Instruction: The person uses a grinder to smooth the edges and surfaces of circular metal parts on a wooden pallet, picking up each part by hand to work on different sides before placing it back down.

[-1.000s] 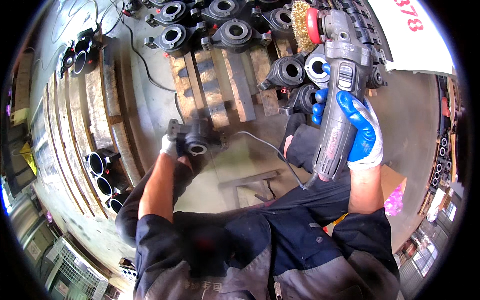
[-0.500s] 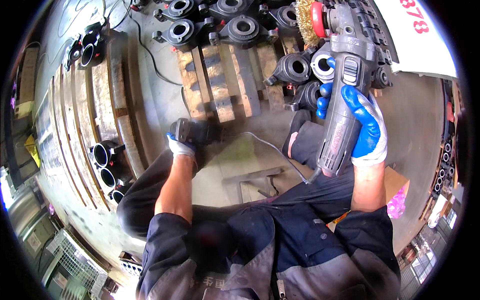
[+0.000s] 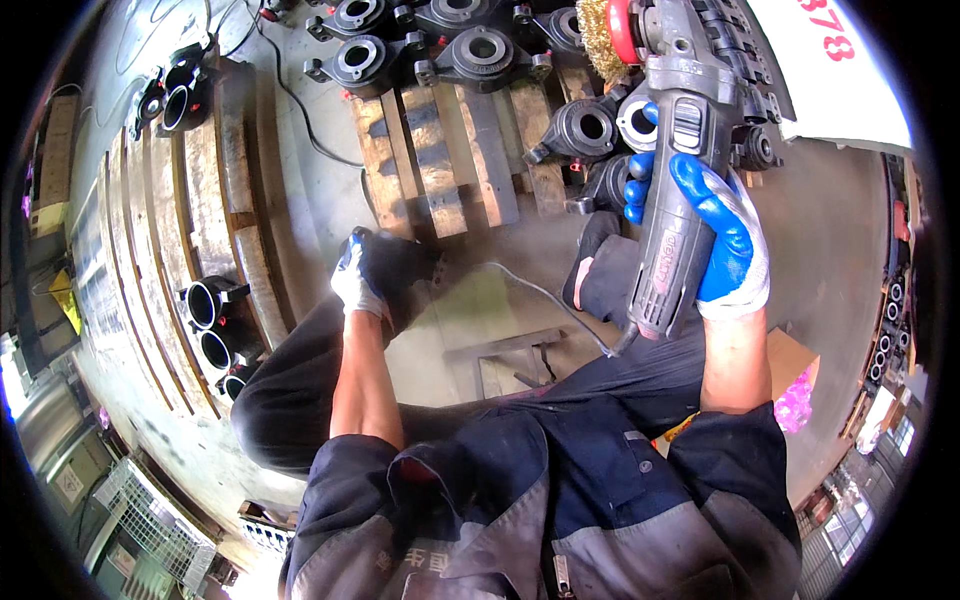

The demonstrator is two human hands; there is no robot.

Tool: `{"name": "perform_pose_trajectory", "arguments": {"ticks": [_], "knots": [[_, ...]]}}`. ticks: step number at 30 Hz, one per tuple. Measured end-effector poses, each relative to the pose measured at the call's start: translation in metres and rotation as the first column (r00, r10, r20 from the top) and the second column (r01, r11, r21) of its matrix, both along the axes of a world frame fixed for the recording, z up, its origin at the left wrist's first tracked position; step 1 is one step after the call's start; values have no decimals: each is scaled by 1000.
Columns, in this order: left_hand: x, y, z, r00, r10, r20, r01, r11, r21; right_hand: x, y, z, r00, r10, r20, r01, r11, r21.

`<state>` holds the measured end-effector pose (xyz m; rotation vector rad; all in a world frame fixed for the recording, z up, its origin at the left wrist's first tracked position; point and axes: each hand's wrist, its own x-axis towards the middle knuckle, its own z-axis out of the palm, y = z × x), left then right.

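My right hand, in a blue-coated white glove, is closed round the grey body of an angle grinder. The grinder stands nearly upright in the picture, its red guard and brassy wire brush at the far end. My left hand, gloved too, is closed at the near edge of a dark metal casting beside my left lower leg. The casting blends into the dark trousers and shoe, so its outline is hard to make out. A cord runs from the grinder's rear end across the floor.
Several black castings with round bores stand on a wooden pallet ahead. Another pallet at left carries several cylindrical parts. A metal frame lies between my legs. A white panel stands at far right.
My left hand has turned and shifted its grip on the casting, whose lug no longer shows by the fingers. The grinder in my right hand has moved slightly left and away.
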<state>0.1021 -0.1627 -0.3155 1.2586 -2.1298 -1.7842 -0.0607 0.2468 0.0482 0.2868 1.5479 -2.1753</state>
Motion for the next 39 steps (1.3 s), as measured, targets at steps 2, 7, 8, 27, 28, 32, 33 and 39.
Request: {"name": "perform_pose_trajectory", "arguments": {"ticks": [2,7,8,27,28,32,33,39], "knots": [[-36,44,63,987,142,72,-149,983,106,2,10,-2,999,-46,-2,46,999,6],[-31,57,118,971,240,-19,-238,967,87,0,3,-2,1000,-24,16,25,998,-51],[-35,60,131,957,290,-25,-285,951,122,1,5,-3,999,-47,16,48,997,-66],[23,65,80,969,224,102,-230,971,60,4,2,-1,998,-28,53,30,999,-35],[25,71,88,979,171,111,-166,985,-50,4,3,-3,999,-5,41,6,1000,-24],[21,87,136,959,114,259,-50,969,-242,5,5,1,998,1,60,3,998,-64],[24,87,141,964,97,248,-28,963,-268,6,5,3,997,-7,73,14,995,-94],[32,97,196,978,-79,194,151,909,-389,8,9,-1,999,14,34,-11,997,-71]]}}
